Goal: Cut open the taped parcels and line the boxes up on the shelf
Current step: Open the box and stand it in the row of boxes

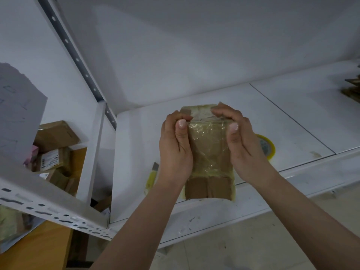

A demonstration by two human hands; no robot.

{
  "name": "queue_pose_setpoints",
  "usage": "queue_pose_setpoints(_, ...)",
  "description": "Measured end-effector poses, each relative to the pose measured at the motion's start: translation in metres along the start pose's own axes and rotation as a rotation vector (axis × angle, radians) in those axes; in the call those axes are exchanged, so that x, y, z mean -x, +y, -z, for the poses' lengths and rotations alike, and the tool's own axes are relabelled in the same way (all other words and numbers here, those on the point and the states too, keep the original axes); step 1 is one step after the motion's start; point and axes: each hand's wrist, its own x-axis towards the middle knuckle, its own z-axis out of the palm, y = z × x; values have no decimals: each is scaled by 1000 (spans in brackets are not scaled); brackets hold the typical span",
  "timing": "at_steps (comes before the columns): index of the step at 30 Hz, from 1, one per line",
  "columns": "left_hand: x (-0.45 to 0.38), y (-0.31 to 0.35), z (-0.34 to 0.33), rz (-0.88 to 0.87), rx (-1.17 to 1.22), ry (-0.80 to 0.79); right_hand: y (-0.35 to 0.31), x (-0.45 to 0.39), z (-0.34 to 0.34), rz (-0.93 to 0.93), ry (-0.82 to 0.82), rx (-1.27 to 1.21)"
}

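Hands: both hold one parcel (209, 152) above the shelf (272, 117); left hand (175, 147) grips the parcel's left edge, fingers curled round its top corner, thumb laid on the near face; right hand (243, 145) grips the right edge in mirror fashion, fingers hooked over the top, thumb pressed near the upper corner.
Hand pose: palms turned inward toward each other; forearms rise from the lower frame and converge on the parcel; wrists slightly bent back; thumbs appear to be working the film at the top edge, judged as a pull or peel.
Parcel: brown cardboard wrapped in clear, yellowish tape or film; film wrinkled over the upper part; bare cardboard shows at the lower end; held tilted, its lower end over the front of the shelf; whether it touches the shelf cannot be told.
Cutter: yellow-handled knife (152, 177) lies on the shelf just left of the left wrist; in neither hand.
Tape roll (266, 146): yellow; on the shelf behind the right hand, partly hidden.
Progress: no box stands lined up on the visible shelf; this parcel is judged partly stripped, not yet freed.
Remaining: finish opening this parcel; set it in place; more boxes (54, 151) wait in the neighbouring bay at left; brown items (353, 88) at the far right edge are too cropped to identify.
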Motion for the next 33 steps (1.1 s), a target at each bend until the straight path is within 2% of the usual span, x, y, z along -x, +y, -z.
queue_pose_setpoints(6,3,-8,-3,-58,-14,17,0,0,-4,106,112,99)
queue_pose_setpoints(11,2,-34,2,-109,1,-25,12,1,4,43,-69,-1)
queue_pose_setpoints(13,5,-45,3,-114,-14,-56,20,3,2,39,-96,-14)
queue_pose_setpoints(17,13,-57,9,-97,45,-168,37,13,-6,57,-69,10)
queue_pose_setpoints(22,16,-61,21,-150,61,-182,42,18,-4,82,-97,10)
queue_pose_setpoints(26,21,-63,24,-162,60,-255,41,24,-8,121,-128,38)
queue_pose_setpoints(30,30,-64,22,-238,9,-221,40,34,-19,188,-29,147)
queue_pose_setpoints(33,36,-62,21,-288,-40,-213,41,39,-17,212,-49,193)
